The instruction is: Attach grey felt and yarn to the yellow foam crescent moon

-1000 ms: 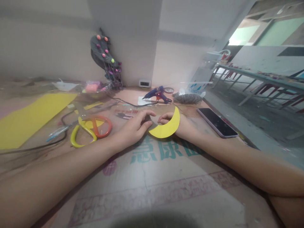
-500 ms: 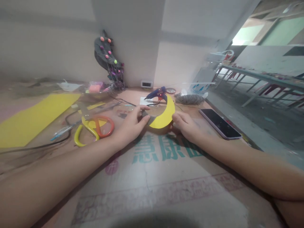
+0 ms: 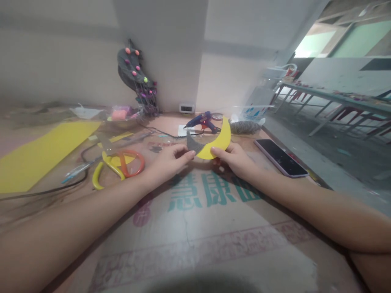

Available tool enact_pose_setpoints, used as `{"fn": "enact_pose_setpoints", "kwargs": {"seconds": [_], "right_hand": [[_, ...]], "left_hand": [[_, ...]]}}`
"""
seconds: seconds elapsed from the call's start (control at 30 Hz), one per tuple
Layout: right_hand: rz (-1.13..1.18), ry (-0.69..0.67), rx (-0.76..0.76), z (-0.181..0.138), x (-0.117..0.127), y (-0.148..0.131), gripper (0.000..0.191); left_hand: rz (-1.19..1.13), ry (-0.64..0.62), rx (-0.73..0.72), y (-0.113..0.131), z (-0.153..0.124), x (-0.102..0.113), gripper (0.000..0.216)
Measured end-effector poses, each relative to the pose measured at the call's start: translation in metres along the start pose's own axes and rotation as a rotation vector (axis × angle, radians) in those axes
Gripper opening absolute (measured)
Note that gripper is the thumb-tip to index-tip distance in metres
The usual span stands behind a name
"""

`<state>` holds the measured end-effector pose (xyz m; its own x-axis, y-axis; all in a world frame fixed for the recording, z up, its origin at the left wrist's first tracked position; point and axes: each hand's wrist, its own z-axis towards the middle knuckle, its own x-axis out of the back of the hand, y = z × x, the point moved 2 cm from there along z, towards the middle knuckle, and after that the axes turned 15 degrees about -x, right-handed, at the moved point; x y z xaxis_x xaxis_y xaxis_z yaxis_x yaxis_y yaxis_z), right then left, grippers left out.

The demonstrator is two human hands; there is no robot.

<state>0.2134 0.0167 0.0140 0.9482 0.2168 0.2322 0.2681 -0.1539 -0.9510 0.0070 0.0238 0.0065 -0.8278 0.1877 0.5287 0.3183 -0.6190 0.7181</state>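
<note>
My right hand [image 3: 233, 158] pinches the lower end of a yellow crescent-shaped paper piece [image 3: 218, 140] and holds it upright a little above the table. My left hand [image 3: 168, 160] pinches a thin grey curved strip [image 3: 192, 144] that lies against the crescent's inner edge. Both hands are closed on these pieces, close together over the cardboard sheet [image 3: 198, 228] with green characters.
Yellow-and-orange scissors [image 3: 120, 165] lie left of my left hand. A large yellow sheet [image 3: 39, 152] is at the far left. A blue glue gun [image 3: 203, 121] sits behind the crescent, a phone [image 3: 280, 156] to the right. Cables, pens and a dark decorated ornament [image 3: 136, 77] stand behind.
The crescent lay flat on the table; both hands have lifted it upright, and the left hand now holds the grey strip against its inner edge.
</note>
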Motion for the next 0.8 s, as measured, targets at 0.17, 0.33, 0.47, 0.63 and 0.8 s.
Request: {"fn": "enact_pose_setpoints", "kwargs": {"seconds": [0.17,0.33,0.47,0.63,0.8], "right_hand": [[-0.058,-0.005,0.018,-0.0018,-0.0022,-0.0037,0.039],[-0.057,0.018,0.005,-0.0006,-0.0016,-0.002,0.039],[-0.026,0.025,-0.011,-0.0004,-0.0009,-0.0011,0.038],[-0.049,0.021,-0.017,-0.0014,-0.0011,-0.0018,0.038],[-0.06,0.015,-0.003,-0.0016,-0.0018,-0.0018,0.037]], "left_hand": [[0.013,-0.007,0.018,0.001,-0.0011,-0.0018,0.035],[-0.036,0.008,0.004,0.002,-0.0008,-0.0015,0.032],[-0.038,0.026,-0.01,0.0041,-0.0001,0.0001,0.035],[0.009,0.0,0.035,0.0056,-0.0001,-0.0002,0.032],[-0.024,-0.037,0.02,0.006,0.0004,-0.0015,0.029]]}}
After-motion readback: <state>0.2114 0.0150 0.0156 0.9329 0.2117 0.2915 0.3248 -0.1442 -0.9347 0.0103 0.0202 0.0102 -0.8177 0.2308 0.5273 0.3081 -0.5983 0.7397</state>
